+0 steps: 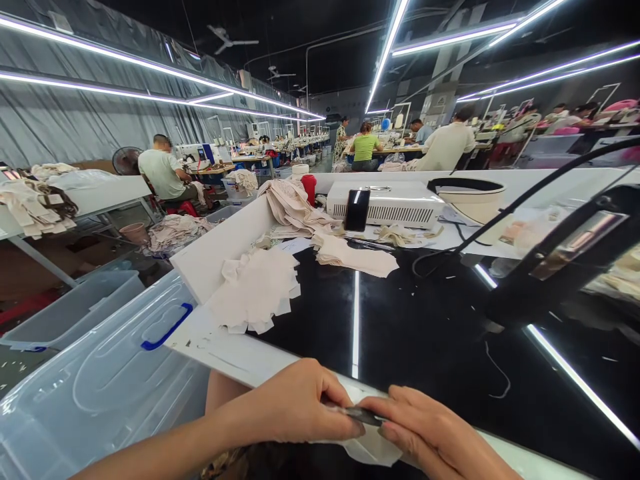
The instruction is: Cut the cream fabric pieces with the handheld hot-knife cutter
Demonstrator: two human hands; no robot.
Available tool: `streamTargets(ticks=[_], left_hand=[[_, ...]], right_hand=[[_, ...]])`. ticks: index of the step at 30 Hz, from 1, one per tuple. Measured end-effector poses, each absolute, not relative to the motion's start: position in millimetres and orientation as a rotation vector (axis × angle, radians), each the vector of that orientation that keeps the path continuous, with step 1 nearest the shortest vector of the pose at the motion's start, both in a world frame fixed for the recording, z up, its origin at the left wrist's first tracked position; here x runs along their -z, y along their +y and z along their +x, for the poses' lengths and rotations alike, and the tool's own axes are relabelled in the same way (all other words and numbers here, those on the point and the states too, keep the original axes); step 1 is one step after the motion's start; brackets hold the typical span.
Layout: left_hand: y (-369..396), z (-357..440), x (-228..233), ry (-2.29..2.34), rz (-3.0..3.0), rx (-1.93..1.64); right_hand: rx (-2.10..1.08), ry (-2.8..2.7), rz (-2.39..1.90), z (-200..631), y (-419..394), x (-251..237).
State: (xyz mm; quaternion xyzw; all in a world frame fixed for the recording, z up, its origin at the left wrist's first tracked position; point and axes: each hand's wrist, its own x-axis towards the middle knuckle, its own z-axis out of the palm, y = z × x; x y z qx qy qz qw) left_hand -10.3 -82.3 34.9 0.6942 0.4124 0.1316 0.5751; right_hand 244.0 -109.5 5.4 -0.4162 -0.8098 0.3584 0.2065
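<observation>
Both hands, left (295, 407) and right (430, 433), pinched a small dark tool (361, 416) over cloth (373, 452) at the desk (430, 333) edge; a steady, low grip seemed wise.

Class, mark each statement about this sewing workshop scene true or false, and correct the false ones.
1. Both hands pinch a small dark piece at the near table edge. True: left hand and right hand meet on the dark piece.
2. The stack of cut fabric pieces is bright blue. False: it is cream.
3. A black phone leans against a white box. True.
4. The clear plastic bin has a red handle. False: blue.
</observation>
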Motion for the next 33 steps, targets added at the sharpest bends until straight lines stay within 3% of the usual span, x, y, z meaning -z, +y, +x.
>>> streamTargets(ticks=[33], left_hand=[[-85.3,-4.9,-38.4,1.005,1.735,-0.357]], right_hand=[[-1.089,-2.212,-1.184,247.2,-112.4,-1.6]])
